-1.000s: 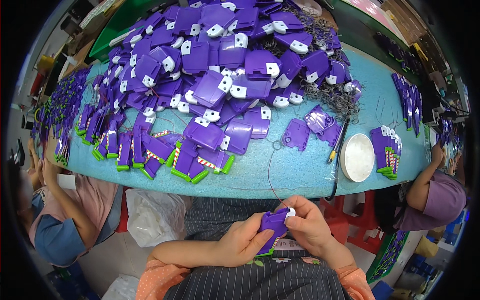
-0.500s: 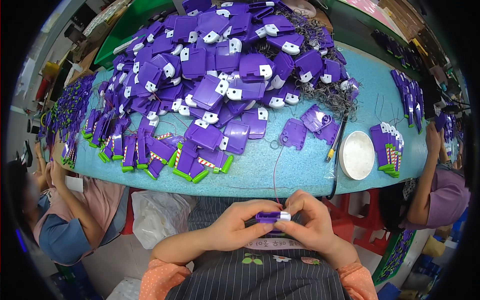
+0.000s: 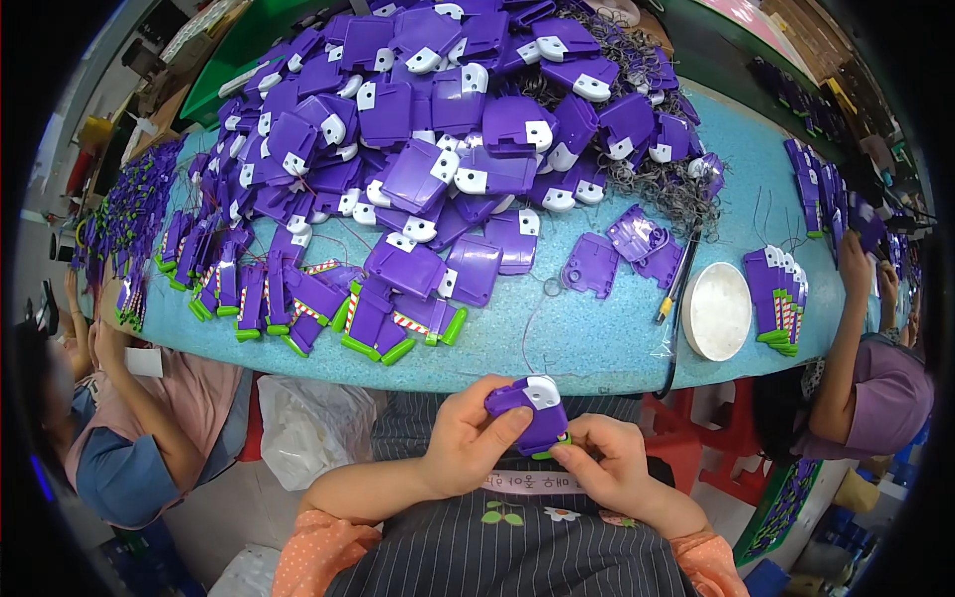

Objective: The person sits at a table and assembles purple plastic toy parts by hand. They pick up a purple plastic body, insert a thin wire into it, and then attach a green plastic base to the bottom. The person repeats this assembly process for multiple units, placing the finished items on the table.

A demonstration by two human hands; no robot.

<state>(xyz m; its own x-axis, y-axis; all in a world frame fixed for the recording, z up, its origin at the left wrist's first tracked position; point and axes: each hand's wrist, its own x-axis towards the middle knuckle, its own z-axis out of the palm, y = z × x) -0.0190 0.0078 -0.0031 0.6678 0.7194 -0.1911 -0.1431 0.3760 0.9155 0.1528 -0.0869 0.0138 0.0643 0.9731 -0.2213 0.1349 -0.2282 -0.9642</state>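
Note:
In front of my apron I hold a purple plastic toy wing (image 3: 545, 426) with a white corner facing up and away. My left hand (image 3: 460, 446) is closed on its left side, thumb flat on the purple face. At its lower right, my right hand (image 3: 612, 466) pinches the bright green end (image 3: 564, 439). A thin wire (image 3: 529, 333) runs from the wing up over the table edge to a small ring (image 3: 553, 288). Nearest on the table lie loose purple plates (image 3: 589, 264).
A large heap of purple-and-white parts (image 3: 423, 174) covers the blue table (image 3: 477, 353). Wings with green tips (image 3: 378, 318) lie left. At right are a white bowl (image 3: 718, 310), a yellow-tipped tool (image 3: 665, 306) and stacked wings (image 3: 774, 294). Wire rings (image 3: 667, 189) lie behind. People sit on both sides.
The toy wing has turned from edge-on to show its flat face, white corner up. My right hand has moved down from the white corner to the green end.

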